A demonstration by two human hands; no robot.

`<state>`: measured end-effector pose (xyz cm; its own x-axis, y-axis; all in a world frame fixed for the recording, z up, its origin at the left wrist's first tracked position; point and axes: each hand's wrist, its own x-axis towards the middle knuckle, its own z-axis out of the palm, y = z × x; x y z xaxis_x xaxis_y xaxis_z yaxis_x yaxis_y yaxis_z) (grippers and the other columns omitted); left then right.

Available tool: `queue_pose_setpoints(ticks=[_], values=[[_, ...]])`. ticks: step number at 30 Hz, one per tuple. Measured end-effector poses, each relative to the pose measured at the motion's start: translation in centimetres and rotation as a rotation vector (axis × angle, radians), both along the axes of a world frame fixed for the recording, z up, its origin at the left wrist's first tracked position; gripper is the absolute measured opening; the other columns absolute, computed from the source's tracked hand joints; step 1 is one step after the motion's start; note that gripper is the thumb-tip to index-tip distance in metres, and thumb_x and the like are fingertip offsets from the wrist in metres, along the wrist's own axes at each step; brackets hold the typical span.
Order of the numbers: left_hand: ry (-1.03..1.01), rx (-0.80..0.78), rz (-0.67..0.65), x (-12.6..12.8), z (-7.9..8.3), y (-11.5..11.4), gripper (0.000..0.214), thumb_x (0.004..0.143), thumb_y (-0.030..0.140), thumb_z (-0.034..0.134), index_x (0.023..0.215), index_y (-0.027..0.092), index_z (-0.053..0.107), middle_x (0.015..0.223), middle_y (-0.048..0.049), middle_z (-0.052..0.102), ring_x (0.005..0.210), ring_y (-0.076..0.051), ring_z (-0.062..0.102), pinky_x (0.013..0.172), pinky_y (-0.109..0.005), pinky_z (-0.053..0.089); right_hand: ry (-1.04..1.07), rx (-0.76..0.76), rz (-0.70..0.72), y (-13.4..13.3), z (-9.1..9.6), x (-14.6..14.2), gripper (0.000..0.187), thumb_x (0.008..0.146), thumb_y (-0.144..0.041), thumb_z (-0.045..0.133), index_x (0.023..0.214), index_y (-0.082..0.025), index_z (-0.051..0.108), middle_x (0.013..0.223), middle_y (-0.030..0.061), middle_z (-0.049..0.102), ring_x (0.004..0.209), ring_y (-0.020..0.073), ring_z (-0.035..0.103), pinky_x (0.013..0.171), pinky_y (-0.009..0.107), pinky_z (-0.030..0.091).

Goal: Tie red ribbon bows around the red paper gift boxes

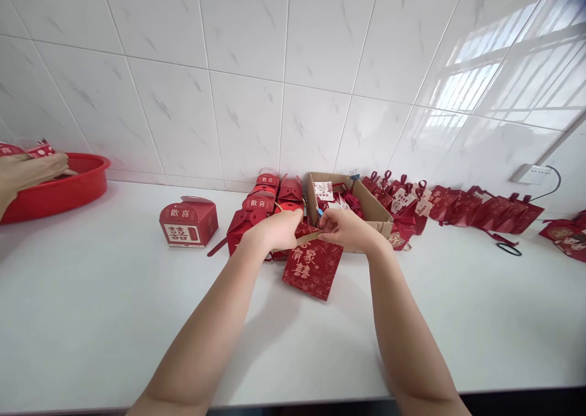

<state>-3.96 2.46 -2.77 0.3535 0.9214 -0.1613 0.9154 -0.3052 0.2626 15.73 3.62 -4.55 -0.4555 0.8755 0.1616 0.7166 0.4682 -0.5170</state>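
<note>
A red paper gift bag point(314, 268) with pale lettering hangs tilted between my hands, just above the white counter. My left hand point(282, 228) grips the bag's upper left edge. At the upper right edge, the fingers of my right hand point(344, 228) pinch the rim. A tan strip, apparently the bag's inner side at its mouth, shows between them. Behind my right hand stands an open cardboard box point(378, 211) with red bags and printed tags inside. Several red candy boxes point(260, 203) are grouped behind my left hand.
One closed red box point(188, 222) stands apart on the left. Another person's hand point(39, 170) holds red-and-white items over a red basin point(86, 181). Red bags with ribbon handles point(485, 208) line the wall at right, near a black loop point(509, 249) and a white socket point(533, 173).
</note>
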Motion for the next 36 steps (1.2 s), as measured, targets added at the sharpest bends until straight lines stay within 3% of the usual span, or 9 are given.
queue_pose_setpoints(ticks=[3, 7, 14, 17, 19, 24, 28, 32, 36], values=[[0.048, -0.09, 0.063, -1.3, 0.2, 0.5, 0.027, 0.067, 0.034, 0.064, 0.087, 0.02, 0.053, 0.085, -0.007, 0.065, 0.062, -0.019, 0.059, 0.045, -0.026, 0.037, -0.029, 0.011, -0.005, 0.0, 0.1, 0.1, 0.004, 0.076, -0.023, 0.057, 0.079, -0.021, 0.054, 0.08, 0.0017, 0.061, 0.068, 0.0148, 0.053, 0.057, 0.026, 0.039], [-0.001, -0.167, 0.033, -1.9, -0.2, 1.2, 0.03, 0.064, 0.046, 0.067, 0.075, 0.019, 0.06, 0.078, -0.0051, 0.067, 0.059, -0.017, 0.059, 0.046, -0.025, 0.037, -0.032, 0.035, 0.023, 0.1, 0.1, 0.2, 0.003, 0.078, -0.021, 0.056, 0.079, -0.02, 0.053, 0.082, 0.002, 0.061, 0.071, 0.0151, 0.053, 0.06, 0.026, 0.039], [-0.057, -0.112, -0.018, -1.6, -1.4, 2.5, 0.025, 0.061, 0.04, 0.069, 0.074, 0.02, 0.061, 0.076, -0.0027, 0.066, 0.059, -0.017, 0.057, 0.048, -0.025, 0.035, -0.022, 0.009, 0.042, 0.0, 0.2, 0.3, 0.002, 0.079, -0.022, 0.055, 0.08, -0.02, 0.053, 0.082, 0.0009, 0.061, 0.071, 0.0142, 0.053, 0.06, 0.026, 0.038], [-0.05, -0.148, -0.052, -2.2, -0.9, 2.3, 0.018, 0.065, 0.038, 0.065, 0.072, 0.022, 0.061, 0.075, -0.0015, 0.066, 0.06, -0.016, 0.057, 0.049, -0.025, 0.036, -0.005, 0.003, 0.049, -0.1, 0.2, 0.4, 0.002, 0.079, -0.022, 0.055, 0.079, -0.02, 0.054, 0.081, 0.0006, 0.061, 0.07, 0.0141, 0.052, 0.06, 0.026, 0.037], [-0.076, -0.084, -0.087, -2.8, -0.1, 1.5, 0.016, 0.07, 0.038, 0.061, 0.073, 0.022, 0.061, 0.075, -0.0005, 0.065, 0.061, -0.016, 0.056, 0.051, -0.026, 0.036, 0.01, -0.009, 0.065, -0.2, 0.2, 0.5, 0.001, 0.079, -0.021, 0.054, 0.08, -0.02, 0.055, 0.081, 0.0007, 0.061, 0.072, 0.0141, 0.053, 0.062, 0.027, 0.038], [-0.347, 0.227, -0.093, -3.3, 2.5, -1.7, 0.021, 0.083, 0.039, 0.05, 0.084, 0.023, 0.062, 0.078, -0.0006, 0.063, 0.066, -0.015, 0.055, 0.058, -0.026, 0.039, 0.031, -0.048, 0.181, -0.5, 0.5, 0.5, 0.006, 0.08, -0.017, 0.05, 0.081, -0.02, 0.055, 0.081, -0.0003, 0.061, 0.07, 0.0124, 0.052, 0.061, 0.026, 0.037], [-0.61, 0.391, -0.064, -2.9, 3.2, -3.0, 0.017, 0.088, 0.032, 0.047, 0.101, 0.024, 0.056, 0.078, 0.0009, 0.059, 0.063, -0.012, 0.051, 0.061, -0.025, 0.04, 0.003, -0.021, 0.216, -0.5, 0.6, 0.4, 0.01, 0.082, -0.016, 0.049, 0.087, -0.021, 0.056, 0.085, 0.0005, 0.062, 0.073, 0.0137, 0.053, 0.063, 0.027, 0.04], [-0.785, 0.417, -0.128, -2.7, 3.4, -3.3, 0.012, 0.088, 0.03, 0.05, 0.092, 0.021, 0.055, 0.081, -0.0012, 0.057, 0.068, -0.013, 0.055, 0.065, -0.027, 0.044, 0.082, 0.065, 0.286, -0.8, 0.7, 0.0, 0.011, 0.082, -0.012, 0.048, 0.088, -0.021, 0.053, 0.088, 0.0009, 0.061, 0.076, 0.0138, 0.055, 0.067, 0.028, 0.043], [-0.909, 0.298, -0.215, -2.9, 3.8, -3.7, 0.017, 0.092, 0.028, 0.045, 0.097, 0.019, 0.057, 0.093, -0.0058, 0.064, 0.087, -0.018, 0.061, 0.077, -0.032, 0.049, 0.201, 0.151, 0.388, -1.9, 1.5, -0.1, 0.011, 0.083, -0.01, 0.048, 0.086, -0.02, 0.052, 0.086, 0.0008, 0.058, 0.079, 0.013, 0.055, 0.071, 0.027, 0.047]])
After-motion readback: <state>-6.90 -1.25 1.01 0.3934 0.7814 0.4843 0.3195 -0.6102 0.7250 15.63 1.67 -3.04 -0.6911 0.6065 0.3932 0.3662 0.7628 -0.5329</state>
